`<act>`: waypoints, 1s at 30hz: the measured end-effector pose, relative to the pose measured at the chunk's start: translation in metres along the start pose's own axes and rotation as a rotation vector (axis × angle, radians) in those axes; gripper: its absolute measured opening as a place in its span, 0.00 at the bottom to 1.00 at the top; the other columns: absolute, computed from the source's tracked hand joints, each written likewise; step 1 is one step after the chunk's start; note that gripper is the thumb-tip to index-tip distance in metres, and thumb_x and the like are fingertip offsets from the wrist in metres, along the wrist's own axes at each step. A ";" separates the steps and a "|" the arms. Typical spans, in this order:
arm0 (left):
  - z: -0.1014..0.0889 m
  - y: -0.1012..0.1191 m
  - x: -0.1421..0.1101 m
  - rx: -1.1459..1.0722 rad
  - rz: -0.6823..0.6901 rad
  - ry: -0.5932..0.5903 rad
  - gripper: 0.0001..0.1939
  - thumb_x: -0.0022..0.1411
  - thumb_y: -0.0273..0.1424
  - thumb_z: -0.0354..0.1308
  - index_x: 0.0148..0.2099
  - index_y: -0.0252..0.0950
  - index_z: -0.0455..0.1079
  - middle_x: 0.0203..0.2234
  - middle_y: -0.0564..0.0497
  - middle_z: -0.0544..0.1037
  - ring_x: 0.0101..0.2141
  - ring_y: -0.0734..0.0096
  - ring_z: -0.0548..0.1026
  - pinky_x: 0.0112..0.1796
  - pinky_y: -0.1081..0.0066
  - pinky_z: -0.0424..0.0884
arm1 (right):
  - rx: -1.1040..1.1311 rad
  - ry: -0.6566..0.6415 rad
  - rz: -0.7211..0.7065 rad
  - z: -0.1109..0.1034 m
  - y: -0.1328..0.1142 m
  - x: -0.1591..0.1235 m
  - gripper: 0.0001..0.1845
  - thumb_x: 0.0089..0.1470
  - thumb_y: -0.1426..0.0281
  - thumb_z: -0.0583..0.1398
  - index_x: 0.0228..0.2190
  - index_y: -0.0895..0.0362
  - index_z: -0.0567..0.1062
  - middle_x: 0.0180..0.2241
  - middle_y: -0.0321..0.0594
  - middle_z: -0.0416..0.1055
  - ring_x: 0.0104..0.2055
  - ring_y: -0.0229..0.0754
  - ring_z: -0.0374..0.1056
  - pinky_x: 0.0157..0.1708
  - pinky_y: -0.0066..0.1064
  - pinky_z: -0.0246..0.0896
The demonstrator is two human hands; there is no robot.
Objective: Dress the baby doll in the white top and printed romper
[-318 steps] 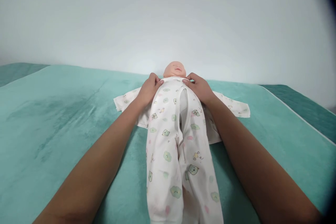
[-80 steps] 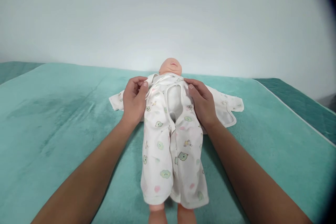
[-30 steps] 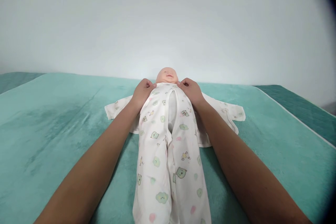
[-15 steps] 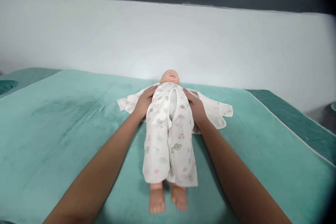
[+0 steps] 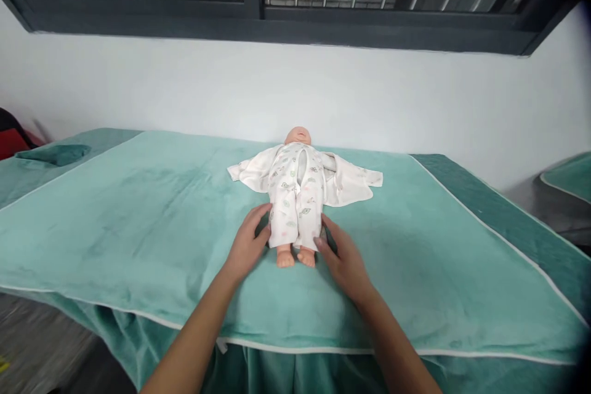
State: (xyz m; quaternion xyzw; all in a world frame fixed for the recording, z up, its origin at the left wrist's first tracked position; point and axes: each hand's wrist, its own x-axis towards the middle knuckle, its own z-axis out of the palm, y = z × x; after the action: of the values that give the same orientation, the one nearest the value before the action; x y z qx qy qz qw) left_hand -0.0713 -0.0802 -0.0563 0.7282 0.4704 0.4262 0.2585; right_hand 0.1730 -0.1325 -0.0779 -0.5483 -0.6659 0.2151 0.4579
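A baby doll [image 5: 299, 135] lies on its back, its head by the wall and its bare feet toward me. White printed baby trousers [image 5: 286, 209] cover it from the upper chest to the ankles, with an oval opening down the middle. A white baby jacket [image 5: 351, 181] spreads out on both sides of the body. My left hand [image 5: 249, 243] rests beside the left trouser leg, thumb and fingers apart, fingertips at the cloth. On the other side my right hand [image 5: 342, 258] is likewise open, its fingertips against the lower right leg.
A green plush cover [image 5: 152, 209] with white piping lies over the table, its front edge hanging down. Behind stands a white wall [image 5: 184, 86] under a dark window frame [image 5: 161, 18] with bars. A red and black object [image 5: 12, 138] shows at far left.
Both hands have moved down from the doll's upper sides to the lower trouser legs. The view has drawn back and up, so the window and the table's front edge now show.
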 end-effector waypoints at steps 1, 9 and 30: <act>-0.001 0.004 -0.011 -0.028 0.002 -0.029 0.25 0.65 0.28 0.52 0.63 0.43 0.65 0.63 0.48 0.65 0.63 0.63 0.64 0.64 0.59 0.59 | 0.009 0.013 -0.007 0.001 -0.003 -0.009 0.28 0.63 0.60 0.57 0.63 0.50 0.64 0.62 0.43 0.66 0.64 0.51 0.62 0.63 0.50 0.57; 0.005 0.015 -0.038 -0.042 -0.027 -0.003 0.16 0.57 0.28 0.60 0.49 0.40 0.69 0.45 0.49 0.71 0.46 0.66 0.72 0.52 0.64 0.67 | -0.025 0.054 -0.150 0.001 -0.050 -0.002 0.13 0.58 0.68 0.61 0.46 0.52 0.73 0.50 0.43 0.72 0.55 0.47 0.65 0.56 0.42 0.61; -0.017 0.003 -0.048 -0.597 -0.225 -0.044 0.07 0.57 0.34 0.65 0.36 0.37 0.72 0.33 0.52 0.74 0.36 0.68 0.71 0.40 0.71 0.64 | -0.079 -0.308 -0.196 0.008 -0.099 0.009 0.09 0.64 0.70 0.56 0.29 0.53 0.69 0.31 0.33 0.72 0.35 0.39 0.67 0.40 0.32 0.57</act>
State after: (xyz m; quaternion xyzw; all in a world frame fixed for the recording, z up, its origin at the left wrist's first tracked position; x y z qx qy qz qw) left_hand -0.0943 -0.1255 -0.0637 0.5725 0.3964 0.4982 0.5165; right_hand 0.1135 -0.1522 -0.0004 -0.4591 -0.7863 0.2246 0.3471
